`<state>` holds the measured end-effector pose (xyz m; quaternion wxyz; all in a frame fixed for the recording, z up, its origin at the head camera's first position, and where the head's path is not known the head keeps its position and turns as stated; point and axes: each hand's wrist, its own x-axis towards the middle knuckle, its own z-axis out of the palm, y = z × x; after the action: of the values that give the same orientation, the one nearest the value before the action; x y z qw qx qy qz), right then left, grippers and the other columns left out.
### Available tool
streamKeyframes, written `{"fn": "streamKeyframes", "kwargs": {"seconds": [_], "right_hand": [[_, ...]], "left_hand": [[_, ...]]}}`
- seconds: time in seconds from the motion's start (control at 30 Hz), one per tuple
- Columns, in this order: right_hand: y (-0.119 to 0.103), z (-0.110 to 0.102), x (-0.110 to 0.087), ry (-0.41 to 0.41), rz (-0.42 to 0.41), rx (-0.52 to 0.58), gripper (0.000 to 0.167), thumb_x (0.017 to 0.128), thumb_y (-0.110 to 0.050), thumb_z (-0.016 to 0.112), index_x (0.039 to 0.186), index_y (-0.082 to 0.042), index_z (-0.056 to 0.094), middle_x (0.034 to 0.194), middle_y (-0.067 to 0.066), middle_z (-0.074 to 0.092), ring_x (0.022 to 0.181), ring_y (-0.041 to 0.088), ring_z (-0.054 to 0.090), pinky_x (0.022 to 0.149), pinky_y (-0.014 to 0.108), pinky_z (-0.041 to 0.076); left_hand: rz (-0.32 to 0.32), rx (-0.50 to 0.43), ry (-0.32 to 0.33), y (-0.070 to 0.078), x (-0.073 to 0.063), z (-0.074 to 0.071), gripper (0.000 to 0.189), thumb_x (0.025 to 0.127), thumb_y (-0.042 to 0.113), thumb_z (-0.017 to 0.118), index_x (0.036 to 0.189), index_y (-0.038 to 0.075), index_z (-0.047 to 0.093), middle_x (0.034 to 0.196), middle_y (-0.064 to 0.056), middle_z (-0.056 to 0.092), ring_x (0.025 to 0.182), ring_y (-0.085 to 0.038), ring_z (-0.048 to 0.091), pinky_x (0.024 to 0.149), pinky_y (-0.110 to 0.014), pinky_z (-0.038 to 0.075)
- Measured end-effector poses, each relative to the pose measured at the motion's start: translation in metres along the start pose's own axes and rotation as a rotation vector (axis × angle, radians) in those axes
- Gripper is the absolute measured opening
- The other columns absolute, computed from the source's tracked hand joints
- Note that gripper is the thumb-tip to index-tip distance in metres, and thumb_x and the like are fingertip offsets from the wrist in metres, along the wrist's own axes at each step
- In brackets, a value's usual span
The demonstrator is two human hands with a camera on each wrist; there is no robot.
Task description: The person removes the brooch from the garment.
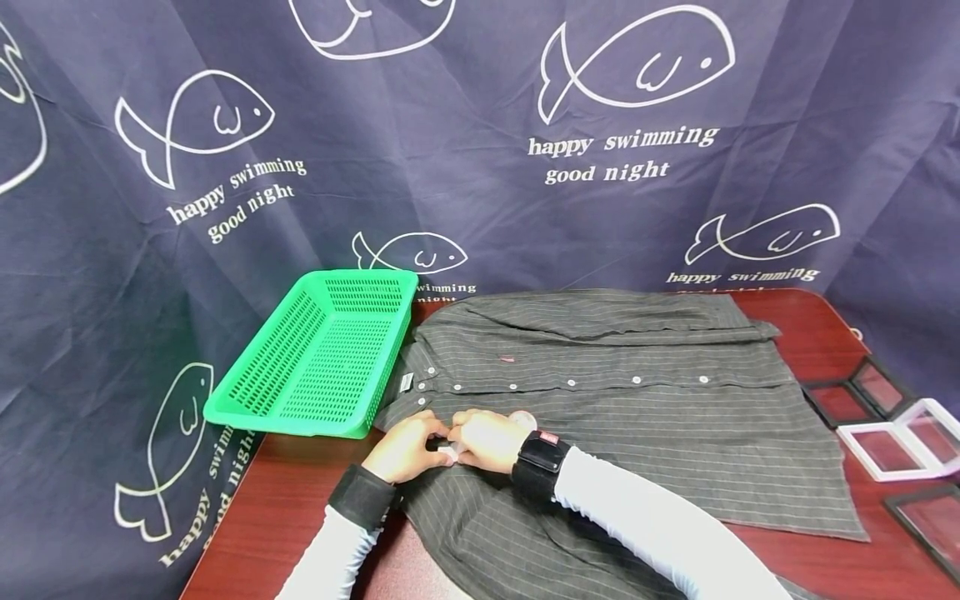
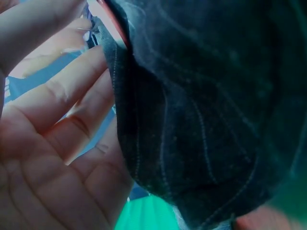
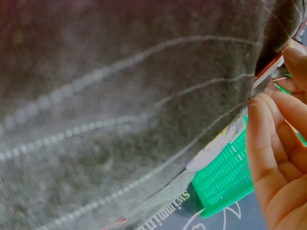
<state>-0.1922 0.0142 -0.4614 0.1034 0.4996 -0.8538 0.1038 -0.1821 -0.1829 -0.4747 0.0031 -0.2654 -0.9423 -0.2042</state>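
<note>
A dark grey pinstriped shirt (image 1: 637, 433) lies spread on the table, collar toward the green basket. Near its collar, the left hand (image 1: 408, 446) and right hand (image 1: 487, 442) meet fingertip to fingertip over a small white piece (image 1: 450, 452). Close up it appears as a thin white strip with a red edge (image 3: 270, 67), pinched between the right thumb and fingers. In the left wrist view the strip (image 2: 113, 24) runs beside the striped cloth, with the left thumb and fingertips at its end. A round whitish object (image 1: 522, 420) shows partly behind the right hand.
A green plastic basket (image 1: 365, 421) stands at the table's left. White-framed (image 1: 885, 475) and black-framed (image 1: 825, 417) hinged panels lie along the right edge, another dark frame (image 1: 892, 505) nearer. Behind hangs a dark blue curtain (image 1: 480, 167) with fish prints.
</note>
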Motion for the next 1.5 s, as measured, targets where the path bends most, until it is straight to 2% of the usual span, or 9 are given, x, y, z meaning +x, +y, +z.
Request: {"fn": "streamKeyframes", "kwargs": {"seconds": [0.3, 0.57, 0.7, 0.8, 1.0, 1.17, 1.27, 1.33, 1.5], "right_hand": [[-0.003, 0.000, -0.003, -0.034, -0.018, -0.066, 0.013, 0.074, -0.018, 0.079, 0.080, -0.016, 0.067, 0.080, -0.004, 0.058, 0.078, 0.013, 0.061, 0.075, 0.027, 0.050], [-0.003, 0.003, -0.003, -0.020, -0.041, -0.158, 0.008, 0.078, -0.020, 0.075, 0.076, -0.018, 0.067, 0.078, -0.006, 0.058, 0.076, 0.010, 0.061, 0.070, 0.022, 0.049], [-0.004, 0.004, -0.003, -0.023, -0.056, -0.248, 0.007, 0.079, -0.021, 0.072, 0.075, -0.020, 0.066, 0.076, -0.008, 0.059, 0.072, 0.007, 0.059, 0.067, 0.019, 0.047], [-0.004, 0.003, -0.003, -0.025, -0.047, -0.255, 0.007, 0.080, -0.021, 0.071, 0.075, -0.020, 0.066, 0.074, -0.008, 0.060, 0.070, 0.007, 0.059, 0.065, 0.018, 0.046], [-0.005, 0.001, -0.003, -0.006, 0.010, -0.153, 0.011, 0.081, -0.020, 0.071, 0.073, -0.017, 0.064, 0.074, -0.005, 0.061, 0.068, 0.011, 0.061, 0.064, 0.023, 0.047], [-0.003, 0.000, -0.004, 0.062, 0.057, -0.025, 0.014, 0.081, -0.015, 0.072, 0.071, -0.016, 0.063, 0.072, -0.004, 0.059, 0.062, 0.011, 0.058, 0.057, 0.023, 0.046], [0.000, 0.001, -0.004, 0.108, 0.059, 0.049, 0.013, 0.080, -0.011, 0.073, 0.071, -0.015, 0.064, 0.071, -0.004, 0.060, 0.062, 0.009, 0.057, 0.057, 0.021, 0.046], [0.002, 0.001, -0.003, 0.130, 0.065, 0.090, 0.011, 0.080, -0.009, 0.073, 0.072, -0.013, 0.066, 0.071, -0.004, 0.061, 0.062, 0.008, 0.057, 0.058, 0.019, 0.046], [0.004, 0.003, -0.003, 0.139, 0.109, 0.143, 0.007, 0.081, -0.010, 0.073, 0.076, -0.012, 0.069, 0.074, -0.003, 0.064, 0.065, 0.007, 0.059, 0.061, 0.018, 0.047]], "left_hand": [[0.027, -0.035, 0.006, -0.003, -0.001, -0.001, 0.029, 0.073, 0.023, 0.084, 0.096, 0.010, 0.073, 0.088, -0.001, 0.065, 0.084, -0.016, 0.063, 0.076, -0.029, 0.051], [0.029, -0.056, 0.010, -0.005, -0.002, 0.002, 0.029, 0.074, 0.022, 0.084, 0.098, 0.011, 0.072, 0.091, 0.001, 0.064, 0.082, -0.013, 0.060, 0.075, -0.026, 0.049], [0.040, -0.060, 0.007, -0.005, -0.002, 0.001, 0.029, 0.076, 0.023, 0.082, 0.100, 0.009, 0.072, 0.093, -0.001, 0.065, 0.082, -0.014, 0.059, 0.075, -0.026, 0.049], [0.042, -0.059, 0.003, -0.005, -0.002, -0.001, 0.030, 0.078, 0.024, 0.081, 0.103, 0.009, 0.071, 0.095, -0.001, 0.066, 0.084, -0.014, 0.060, 0.076, -0.027, 0.050], [0.024, -0.067, 0.014, -0.001, -0.004, -0.007, 0.034, 0.079, 0.024, 0.080, 0.107, 0.008, 0.070, 0.100, -0.002, 0.068, 0.090, -0.016, 0.063, 0.082, -0.031, 0.052], [-0.010, -0.083, 0.115, 0.003, -0.005, -0.010, 0.037, 0.079, 0.028, 0.081, 0.108, 0.008, 0.070, 0.102, -0.004, 0.070, 0.099, -0.021, 0.066, 0.090, -0.038, 0.052], [-0.020, -0.087, 0.176, 0.003, -0.005, -0.010, 0.037, 0.078, 0.031, 0.081, 0.106, 0.009, 0.070, 0.100, -0.002, 0.070, 0.097, -0.021, 0.066, 0.087, -0.037, 0.053], [-0.019, -0.091, 0.201, 0.003, -0.006, -0.010, 0.035, 0.077, 0.030, 0.083, 0.103, 0.009, 0.070, 0.097, 0.000, 0.068, 0.092, -0.019, 0.065, 0.081, -0.034, 0.053], [-0.007, -0.079, 0.210, 0.002, -0.007, -0.008, 0.029, 0.072, 0.020, 0.085, 0.093, 0.010, 0.069, 0.088, 0.000, 0.065, 0.081, -0.013, 0.062, 0.074, -0.028, 0.052]]}}
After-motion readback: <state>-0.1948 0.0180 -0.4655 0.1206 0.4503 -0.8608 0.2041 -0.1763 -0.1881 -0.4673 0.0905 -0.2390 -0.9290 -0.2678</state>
